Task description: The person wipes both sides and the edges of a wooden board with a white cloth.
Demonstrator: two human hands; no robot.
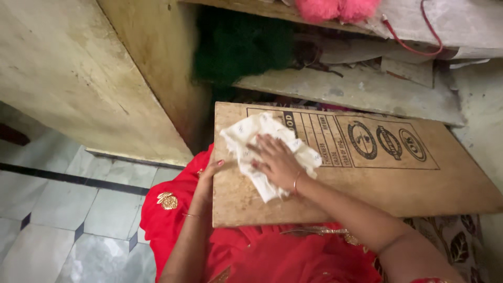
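A brown plywood board [398, 181] with dark printed stamps lies across my lap. My right hand [275, 160] presses a crumpled white cloth [251, 136] flat against the board's left part, fingers spread over the cloth. My left hand [209, 170] grips the board's left edge, thumb on top. A thin bangle sits on each wrist.
Red clothing with gold embroidery [167, 202] covers my lap. Worn shelves [361, 86] hold papers, a dark green bundle [236, 47], pink fluffy things [335, 8] and a red cable [414, 50]. A cabinet side [78, 73] stands left over a tiled floor [57, 209].
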